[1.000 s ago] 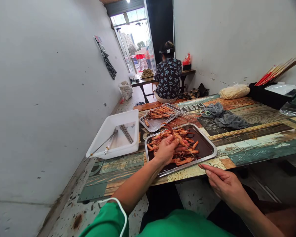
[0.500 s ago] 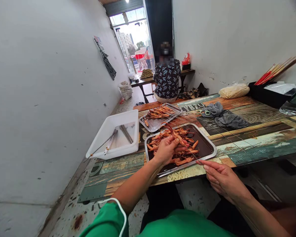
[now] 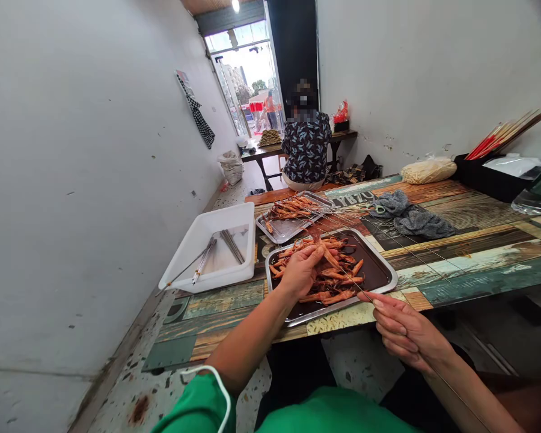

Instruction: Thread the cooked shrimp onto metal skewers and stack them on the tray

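Note:
Over the near metal tray, my left hand pinches a long reddish-brown piece of meat between thumb and fingers. My right hand, at the tray's front right corner, is closed round a thin metal skewer. The skewer's front end points up and left to the meat, while its rear runs back along my right forearm. Whether its tip is inside the meat I cannot tell. Below my left hand, many similar pieces of meat lie in dark liquid in the tray.
A second metal tray with more meat stands behind. At left is a white plastic bin with metal skewers. Right of the trays lie a grey cloth, loose skewers and a black box. A person sits beyond.
The held piece of meat has tilted down, its upper end now lower. My right hand still grips the skewer in almost the same place. The view has shifted slightly.

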`<act>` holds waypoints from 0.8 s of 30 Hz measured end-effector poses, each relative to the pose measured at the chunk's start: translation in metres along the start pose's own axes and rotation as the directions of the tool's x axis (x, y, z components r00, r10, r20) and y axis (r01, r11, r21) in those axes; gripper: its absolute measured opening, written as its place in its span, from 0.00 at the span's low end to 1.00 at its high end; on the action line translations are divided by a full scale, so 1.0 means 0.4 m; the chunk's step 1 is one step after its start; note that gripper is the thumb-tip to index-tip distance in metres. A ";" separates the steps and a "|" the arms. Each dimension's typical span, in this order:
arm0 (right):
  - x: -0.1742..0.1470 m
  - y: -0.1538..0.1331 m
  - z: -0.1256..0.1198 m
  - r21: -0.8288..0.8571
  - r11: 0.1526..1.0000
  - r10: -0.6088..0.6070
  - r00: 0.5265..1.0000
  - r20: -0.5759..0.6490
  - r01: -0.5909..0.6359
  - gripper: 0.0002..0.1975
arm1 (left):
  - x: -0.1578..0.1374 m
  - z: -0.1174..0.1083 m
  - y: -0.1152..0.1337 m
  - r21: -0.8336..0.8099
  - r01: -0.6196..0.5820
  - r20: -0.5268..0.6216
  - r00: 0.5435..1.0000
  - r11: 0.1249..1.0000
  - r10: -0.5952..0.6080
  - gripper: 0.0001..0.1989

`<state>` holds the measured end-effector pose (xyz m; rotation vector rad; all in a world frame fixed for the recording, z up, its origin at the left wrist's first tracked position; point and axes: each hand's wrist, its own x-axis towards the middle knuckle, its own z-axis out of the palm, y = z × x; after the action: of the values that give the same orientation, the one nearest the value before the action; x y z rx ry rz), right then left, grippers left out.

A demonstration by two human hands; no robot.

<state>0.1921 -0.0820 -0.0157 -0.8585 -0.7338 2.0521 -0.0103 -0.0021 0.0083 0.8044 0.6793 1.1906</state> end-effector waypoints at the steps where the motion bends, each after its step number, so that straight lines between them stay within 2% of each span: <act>1: 0.000 0.000 -0.004 0.021 1.000 0.008 1.000 0.014 -0.008 0.18 | 0.002 -0.002 0.002 -0.013 0.002 -0.022 1.000 1.000 -0.002 0.13; 4: -0.001 0.004 -0.010 0.036 0.999 0.006 1.000 0.021 -0.007 0.16 | 0.008 -0.008 0.005 -0.033 0.029 -0.070 0.997 0.999 -0.031 0.11; 7: -0.005 0.010 -0.008 -0.024 1.000 -0.012 1.000 -0.016 0.012 0.16 | 0.011 -0.015 0.001 -0.041 0.034 -0.066 0.997 0.999 -0.036 0.10; 11: -0.016 0.022 -0.006 -0.212 0.977 -0.056 0.992 -0.109 0.032 0.23 | 0.011 -0.019 -0.006 -0.027 0.054 -0.087 0.995 0.998 -0.056 0.08; 13: -0.021 0.028 -0.006 -0.354 0.933 -0.132 0.978 -0.162 0.068 0.26 | 0.009 -0.018 -0.011 -0.009 0.086 -0.104 0.991 0.996 -0.087 0.07; 15: -0.025 0.033 -0.006 -0.531 0.838 -0.266 0.942 -0.202 0.123 0.26 | 0.008 -0.016 -0.017 0.002 0.119 -0.106 0.987 0.993 -0.118 0.07; 17: -0.027 0.037 -0.006 -0.688 0.705 -0.408 0.892 -0.196 0.171 0.23 | 0.007 -0.014 -0.023 -0.003 0.139 -0.094 0.986 0.990 -0.139 0.06; 20: -0.027 0.045 -0.005 -0.836 0.504 -0.545 0.831 -0.112 0.219 0.19 | 0.007 -0.013 -0.028 -0.017 0.163 -0.082 0.983 0.986 -0.164 0.04; 24: -0.018 0.068 -0.009 -0.926 0.240 -0.675 0.735 0.056 0.291 0.17 | 0.009 -0.014 -0.025 -0.053 0.202 -0.104 0.973 0.978 -0.206 0.04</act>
<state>0.1864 -0.1014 -0.0354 -1.3005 -1.7111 0.7035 -0.0086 0.0008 -0.0031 0.6209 0.8045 1.0637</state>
